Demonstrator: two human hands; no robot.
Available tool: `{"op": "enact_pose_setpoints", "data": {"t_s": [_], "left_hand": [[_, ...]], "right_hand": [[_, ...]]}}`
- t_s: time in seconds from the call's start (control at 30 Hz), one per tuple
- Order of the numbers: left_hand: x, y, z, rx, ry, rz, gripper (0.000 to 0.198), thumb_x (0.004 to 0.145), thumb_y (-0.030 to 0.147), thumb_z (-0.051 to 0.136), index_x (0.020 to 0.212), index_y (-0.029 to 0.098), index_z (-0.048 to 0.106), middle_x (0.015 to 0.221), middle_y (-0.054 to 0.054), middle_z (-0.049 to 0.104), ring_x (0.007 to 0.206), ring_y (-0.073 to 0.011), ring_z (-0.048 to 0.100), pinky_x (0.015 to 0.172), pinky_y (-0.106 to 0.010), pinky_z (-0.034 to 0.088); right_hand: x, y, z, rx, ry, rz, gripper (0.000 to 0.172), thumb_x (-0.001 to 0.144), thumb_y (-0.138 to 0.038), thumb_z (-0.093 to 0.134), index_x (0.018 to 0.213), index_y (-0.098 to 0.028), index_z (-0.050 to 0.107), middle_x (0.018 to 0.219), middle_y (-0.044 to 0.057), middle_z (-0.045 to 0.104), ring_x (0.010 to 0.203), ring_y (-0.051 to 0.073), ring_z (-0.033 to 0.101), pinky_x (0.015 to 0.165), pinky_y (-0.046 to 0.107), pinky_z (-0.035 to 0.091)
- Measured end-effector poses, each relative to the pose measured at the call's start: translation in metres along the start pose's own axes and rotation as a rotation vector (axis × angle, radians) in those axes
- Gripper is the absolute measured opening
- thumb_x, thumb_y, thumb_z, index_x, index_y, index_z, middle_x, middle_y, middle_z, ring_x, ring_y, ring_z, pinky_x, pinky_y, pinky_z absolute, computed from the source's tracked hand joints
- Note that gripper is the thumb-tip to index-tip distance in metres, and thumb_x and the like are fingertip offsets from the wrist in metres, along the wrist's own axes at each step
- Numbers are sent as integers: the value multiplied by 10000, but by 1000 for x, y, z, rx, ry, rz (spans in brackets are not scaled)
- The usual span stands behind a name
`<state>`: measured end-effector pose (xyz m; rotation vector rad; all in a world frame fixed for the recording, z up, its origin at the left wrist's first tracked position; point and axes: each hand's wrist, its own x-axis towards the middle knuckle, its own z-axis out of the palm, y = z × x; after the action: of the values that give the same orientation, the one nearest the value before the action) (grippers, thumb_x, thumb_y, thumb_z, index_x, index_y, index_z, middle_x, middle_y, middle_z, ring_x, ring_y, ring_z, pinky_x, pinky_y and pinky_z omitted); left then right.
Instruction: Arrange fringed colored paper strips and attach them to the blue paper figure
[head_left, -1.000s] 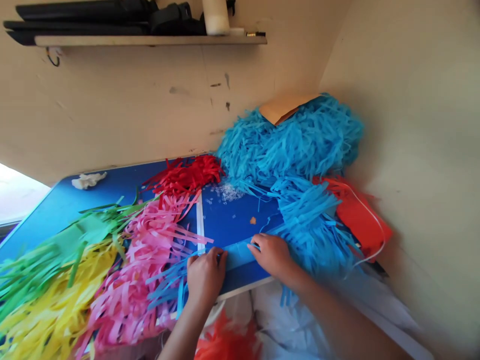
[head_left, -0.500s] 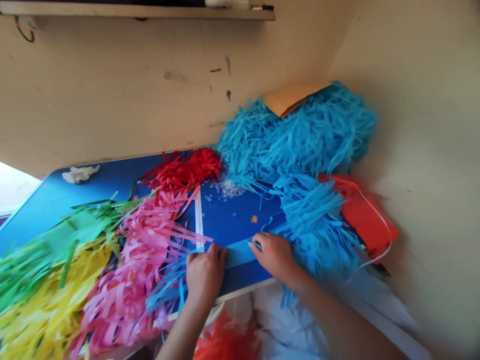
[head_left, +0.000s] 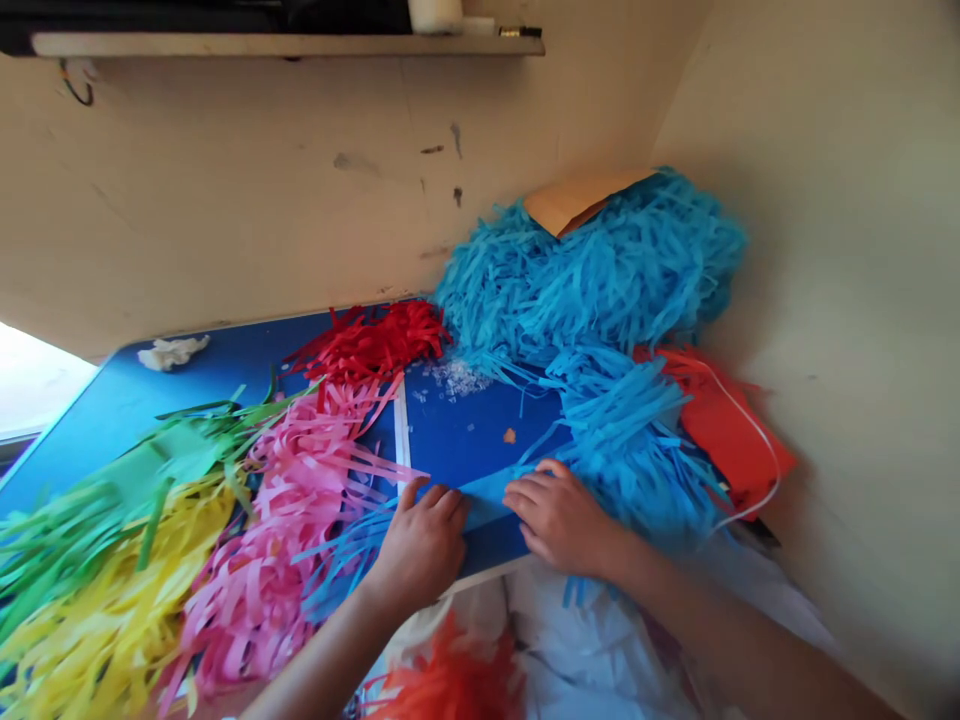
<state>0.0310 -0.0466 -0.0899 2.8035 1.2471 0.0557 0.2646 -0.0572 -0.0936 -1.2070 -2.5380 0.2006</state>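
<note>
One left hand [head_left: 426,540], one right hand [head_left: 559,518], both loosely curled, touching blue fringed strip [head_left: 486,498], grip unclear

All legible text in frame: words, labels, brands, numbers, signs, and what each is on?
None can be read.
Small dark item at the shelf's right end: yellowish marks, too small and blurred to tell if they are lettering.
Brown paper piece: no print shows.
Blue strip: no print shows.
</note>
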Motion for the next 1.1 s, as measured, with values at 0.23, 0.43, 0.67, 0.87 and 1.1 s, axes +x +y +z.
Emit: {"op": "enact_pose_setpoints", "data": {"t_s": [0.23, 0.43, 0.67, 0.87, 1.1], "left_hand": [[-6, 1, 2, -3, 12, -42, 290, 824, 115, 507, 1050, 178, 678, 1082, -106, 698, 1041, -275, 615, 1114, -567, 224], [-9, -10, 15, -103, 191, -95, 280, 840, 82, 475, 980, 189, 693, 972, -57, 734, 937, -227, 667, 1126, -549, 225], [-11, -16, 17, -188, 271, -196, 223, 933, 296, 512, 902, 235, 724, 929, -34, 739, 930, -245, 652, 970, -494, 365], [-5, -23, 16, -235, 172, -301, 300, 955, 372, 483, 849, 237, 729, 902, -39, 735, 919, -262, 630, 845, -443, 388], [-2, -28, 13, -253, 96, -353, 340, 950, 373, 468, 770, 223, 715, 850, -38, 714, 897, -249, 614, 842, -427, 368]], "right_hand": [[7, 20, 8, 54, -45, -42, 166, 849, -114, 536, 951, -173, 654, 998, 55, 711, 912, 198, 613, 858, 379, 305], [12, 24, 6, 94, -51, -8, 302, 795, -250, 679, 1088, -179, 662, 1068, 74, 695, 971, 237, 599, 870, 395, 299], [23, 37, 14, 218, -97, 156, 73, 877, -197, 682, 874, -228, 747, 955, 10, 712, 889, 177, 605, 777, 335, 308], [29, 35, 15, 218, -42, 269, 87, 838, -264, 739, 789, -194, 730, 896, 11, 697, 889, 181, 595, 778, 326, 310], [32, 32, 21, 194, -31, 365, 165, 837, -303, 750, 715, -197, 716, 860, 7, 690, 873, 173, 592, 748, 316, 300]]}}
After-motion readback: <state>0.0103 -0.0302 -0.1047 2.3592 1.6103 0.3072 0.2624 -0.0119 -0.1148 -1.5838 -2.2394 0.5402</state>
